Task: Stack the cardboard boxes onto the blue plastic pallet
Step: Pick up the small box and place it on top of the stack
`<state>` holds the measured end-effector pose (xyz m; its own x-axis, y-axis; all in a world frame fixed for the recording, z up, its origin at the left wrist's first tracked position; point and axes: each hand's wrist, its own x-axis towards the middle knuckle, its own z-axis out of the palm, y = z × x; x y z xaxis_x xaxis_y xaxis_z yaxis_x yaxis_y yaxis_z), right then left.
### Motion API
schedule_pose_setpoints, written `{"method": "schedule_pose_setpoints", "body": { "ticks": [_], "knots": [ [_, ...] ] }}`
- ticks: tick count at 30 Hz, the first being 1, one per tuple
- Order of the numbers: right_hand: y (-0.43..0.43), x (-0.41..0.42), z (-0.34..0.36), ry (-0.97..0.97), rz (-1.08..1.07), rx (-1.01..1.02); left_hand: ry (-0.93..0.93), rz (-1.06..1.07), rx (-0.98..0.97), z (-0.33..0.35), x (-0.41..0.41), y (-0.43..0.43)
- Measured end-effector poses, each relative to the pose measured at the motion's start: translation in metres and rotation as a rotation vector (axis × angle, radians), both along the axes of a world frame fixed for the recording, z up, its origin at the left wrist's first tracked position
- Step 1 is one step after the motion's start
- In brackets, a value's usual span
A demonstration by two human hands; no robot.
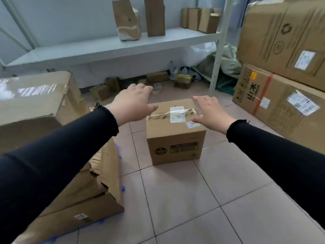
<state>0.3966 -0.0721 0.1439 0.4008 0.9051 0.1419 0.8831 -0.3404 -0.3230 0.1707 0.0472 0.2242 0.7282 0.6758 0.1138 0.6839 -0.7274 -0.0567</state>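
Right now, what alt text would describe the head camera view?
Two open hands, left hand and right hand, reach toward a taped cardboard box on the tiled floor. Stacked boxes on a blue pallet sit at left.

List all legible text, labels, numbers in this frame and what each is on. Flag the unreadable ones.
"58", cut off by the right hand: white sticker on the small floor box.
"山本": side of the lower right carton.
Recycling symbol, no words: upper right carton.
Too blurred to read: shipping labels on both right cartons, the floor box's top label and front print, the label on the left stack.
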Motion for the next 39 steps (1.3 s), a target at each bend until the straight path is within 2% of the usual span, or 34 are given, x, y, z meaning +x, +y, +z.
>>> {"method": "schedule_pose_setpoints", "body": {
  "ticks": [5, 9, 13, 18, 21, 24, 28, 34, 39],
  "knots": [
    [-0.015, 0.053, -0.065, 0.130, -0.121, -0.130, 0.021, 0.123, -0.215, -0.087, 0.042, 0.034],
    [-0.015, 0.084, -0.119, 0.250, -0.178, -0.221, -0.032, 0.272, -0.388, -0.142, 0.051, 0.056],
    [-0.005, 0.094, -0.161, 0.413, -0.209, -0.261, -0.249, 0.441, -0.596, -0.199, 0.048, 0.083],
    [0.020, 0.093, -0.196, 0.536, -0.179, -0.236, -0.524, 0.579, -0.872, -0.214, 0.060, 0.067],
    [0.035, 0.088, -0.208, 0.819, -0.172, -0.108, -0.697, 0.627, -0.984, -0.220, 0.067, 0.066],
    [0.044, 0.080, -0.216, 1.119, -0.229, 0.084, -0.797, 0.641, -1.012, -0.218, 0.066, 0.066],
    [0.054, 0.078, -0.209, 1.244, -0.225, 0.240, -0.852, 0.631, -0.978, -0.198, 0.066, 0.067],
    [0.066, 0.070, -0.139, 1.259, -0.183, 0.422, -0.943, 0.588, -0.891, -0.123, 0.066, 0.066],
    [0.063, 0.066, -0.052, 1.175, -0.101, 0.619, -1.054, 0.446, -0.763, -0.034, 0.060, 0.056]
  ]
}}
